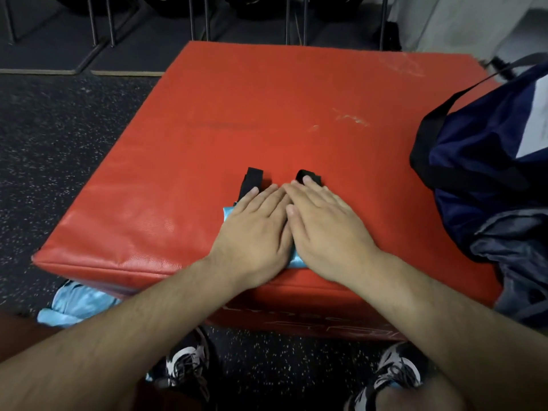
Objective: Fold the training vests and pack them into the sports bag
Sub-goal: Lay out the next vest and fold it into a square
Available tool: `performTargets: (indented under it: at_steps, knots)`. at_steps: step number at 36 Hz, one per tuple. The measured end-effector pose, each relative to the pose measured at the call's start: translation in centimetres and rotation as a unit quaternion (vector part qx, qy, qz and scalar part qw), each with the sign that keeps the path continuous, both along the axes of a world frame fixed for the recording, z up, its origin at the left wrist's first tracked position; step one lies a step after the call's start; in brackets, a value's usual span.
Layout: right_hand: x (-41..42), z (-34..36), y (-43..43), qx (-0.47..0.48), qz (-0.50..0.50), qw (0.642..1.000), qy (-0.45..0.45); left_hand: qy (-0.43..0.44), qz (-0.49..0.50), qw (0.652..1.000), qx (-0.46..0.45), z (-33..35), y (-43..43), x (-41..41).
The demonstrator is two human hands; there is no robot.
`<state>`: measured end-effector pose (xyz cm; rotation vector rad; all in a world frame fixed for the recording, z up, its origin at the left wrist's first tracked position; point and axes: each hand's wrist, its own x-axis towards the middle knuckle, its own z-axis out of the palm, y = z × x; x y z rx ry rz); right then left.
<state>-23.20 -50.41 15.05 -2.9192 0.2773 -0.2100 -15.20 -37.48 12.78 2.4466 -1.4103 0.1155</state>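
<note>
Near the front edge of the red padded box [267, 114], just below the centre of view, lies a folded training vest [229, 211]. It is almost wholly covered by two hands. Only slivers of its shiny light-blue cloth show: one at the left hand's outer edge, one between the wrists. Two black strap loops [252, 179] poke out past the fingertips toward 12 o'clock.

The left hand [255, 223] and right hand [323, 221] lie flat on the vest side by side and touching. Their fingers are straight and pressing down, grasping nothing.

Raised lettering runs along the box's front face [326, 321], but it is too foreshortened to read.

At 3 o'clock a navy sports bag [480, 173] with black straps and a white panel sits on the box's right side, its mouth slack. At 8 o'clock, on the speckled floor [59, 143], more light-blue vests [77, 304] lie bunched against the box. At 6 o'clock are two black-and-white trainers [186, 363].
</note>
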Motion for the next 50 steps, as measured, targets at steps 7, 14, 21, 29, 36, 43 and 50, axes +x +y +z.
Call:
performTargets:
  at_steps: [7,14,21,29,36,43,50]
  knots:
    - [-0.2,-0.8,-2.1,0.04,-0.015,0.997,0.071,0.022,-0.012,0.999,0.034,0.1,0.9,1.1]
    - [-1.1,0.5,-1.8,-0.117,-0.014,0.993,0.019,-0.004,0.035,0.999,0.005,1.2,1.5,0.1]
    - [-2.4,0.3,0.6,-0.105,0.057,0.993,-0.002,-0.005,0.048,0.999,0.01,0.8,2.1,-1.4]
    - [-3.0,-1.1,-0.2,-0.04,0.057,0.996,0.055,0.064,-0.014,0.998,0.014,-0.2,3.1,0.5]
    - [-2.8,-1.2,-0.3,-0.043,0.052,0.996,0.065,0.092,0.013,0.995,0.034,-0.2,3.7,1.1]
    - [-2.8,-0.7,0.2,-0.055,0.041,0.993,0.092,0.116,0.05,0.988,0.089,0.3,4.5,1.8]
    - [-0.8,2.6,0.1,-0.17,0.061,0.982,0.054,0.04,0.098,0.991,0.085,1.5,4.5,1.8]
